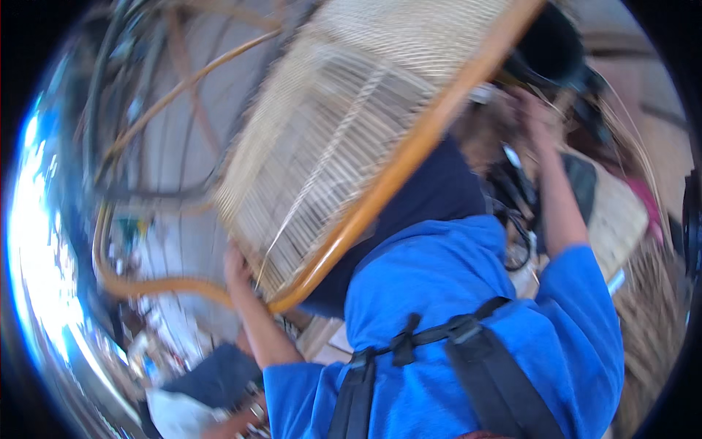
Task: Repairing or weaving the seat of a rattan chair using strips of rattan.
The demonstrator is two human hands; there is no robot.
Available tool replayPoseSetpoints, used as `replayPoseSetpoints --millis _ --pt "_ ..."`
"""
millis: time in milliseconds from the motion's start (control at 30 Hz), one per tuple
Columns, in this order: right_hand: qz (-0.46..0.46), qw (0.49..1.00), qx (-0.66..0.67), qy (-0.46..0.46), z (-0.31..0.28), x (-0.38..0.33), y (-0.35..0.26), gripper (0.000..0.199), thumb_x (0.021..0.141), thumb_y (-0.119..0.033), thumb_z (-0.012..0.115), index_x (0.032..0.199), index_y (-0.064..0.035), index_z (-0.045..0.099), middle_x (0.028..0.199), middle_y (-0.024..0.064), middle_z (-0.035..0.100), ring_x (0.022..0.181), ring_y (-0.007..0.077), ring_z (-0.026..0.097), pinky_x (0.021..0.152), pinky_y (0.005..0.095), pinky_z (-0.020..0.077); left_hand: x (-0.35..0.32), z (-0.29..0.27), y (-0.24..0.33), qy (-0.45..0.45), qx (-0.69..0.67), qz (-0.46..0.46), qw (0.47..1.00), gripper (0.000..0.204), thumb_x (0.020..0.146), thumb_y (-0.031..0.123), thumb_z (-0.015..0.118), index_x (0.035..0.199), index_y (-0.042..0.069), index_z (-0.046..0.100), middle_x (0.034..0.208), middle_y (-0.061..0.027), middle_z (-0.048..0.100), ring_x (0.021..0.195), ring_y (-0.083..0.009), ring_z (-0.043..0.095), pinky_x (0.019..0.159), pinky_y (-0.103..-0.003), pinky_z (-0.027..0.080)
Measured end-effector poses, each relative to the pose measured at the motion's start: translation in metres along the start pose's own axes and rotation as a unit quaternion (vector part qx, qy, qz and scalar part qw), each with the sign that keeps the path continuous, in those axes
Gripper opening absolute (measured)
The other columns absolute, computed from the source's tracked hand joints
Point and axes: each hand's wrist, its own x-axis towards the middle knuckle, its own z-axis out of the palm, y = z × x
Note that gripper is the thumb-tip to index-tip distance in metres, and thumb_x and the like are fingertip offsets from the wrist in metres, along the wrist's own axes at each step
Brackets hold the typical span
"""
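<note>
A wooden-framed chair (409, 168) with pale woven cane leans across the view, close to my lap. Its lower woven section shows parallel strands with a braided-looking line across them. My left hand (235, 269) grips the chair's edge near the lower left corner of the weave; its fingers are partly hidden and blurred. Out to the right, my right hand (532, 113) reaches away from the chair, beside a dark bucket (548, 47). Motion smears its fingers, so whether it holds anything is unclear.
A curved wooden rail (161, 287) juts out to the left, with more bent frames (110, 95) beyond it. At lower left sits another person (208, 377) in dark and white clothing. Long straw-like strands (651, 314) lie at the right, beside a pale flat piece (614, 212).
</note>
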Motion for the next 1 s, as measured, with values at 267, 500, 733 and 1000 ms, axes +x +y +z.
replayPoseSetpoints --millis 267,500,733,1000 --pt "0.125 0.962 0.147 -0.194 -0.045 -0.147 -0.196 0.011 0.090 -0.016 0.054 0.096 -0.0063 0.054 0.069 -0.0020 0.047 0.051 0.0036 0.040 0.042 0.0160 0.0302 -0.019 -0.045 -0.029 -0.005 -0.131 -0.039 0.991 0.032 0.092 0.031 0.042 0.094 0.002 0.056 0.068 -0.0061 0.057 0.048 -0.0165 0.053 0.043 -0.032 0.047" --pt "0.162 0.879 0.204 -0.398 0.263 -0.226 -0.268 0.010 0.088 -0.012 0.055 0.094 -0.0033 0.055 0.066 -0.0002 0.050 0.054 0.0064 0.048 0.048 0.0192 0.0397 -0.068 -0.037 -0.038 0.197 0.131 0.162 0.958 0.025 0.086 0.014 0.047 0.100 -0.004 0.056 0.085 -0.0160 0.060 0.078 -0.0231 0.060 0.073 -0.034 0.046" --pt "0.144 0.762 0.217 -0.593 0.447 -0.339 -0.247 0.008 0.087 -0.010 0.057 0.093 -0.0037 0.056 0.074 -0.0008 0.056 0.062 0.0048 0.052 0.055 0.0176 0.0425 -0.105 -0.016 -0.021 0.110 -0.149 0.204 0.961 0.035 0.096 0.023 0.043 0.112 -0.005 0.056 0.099 -0.0104 0.061 0.095 -0.0164 0.055 0.086 -0.029 0.042" --pt "0.128 0.715 0.167 -0.667 0.494 -0.365 -0.233 0.010 0.088 -0.009 0.056 0.094 -0.0018 0.060 0.081 -0.0018 0.060 0.072 0.0042 0.054 0.065 0.0186 0.0448 -0.053 -0.036 -0.038 0.186 -0.258 0.171 0.932 0.031 0.096 0.021 0.042 0.106 -0.003 0.059 0.088 -0.0040 0.060 0.083 -0.0096 0.054 0.073 -0.023 0.044"
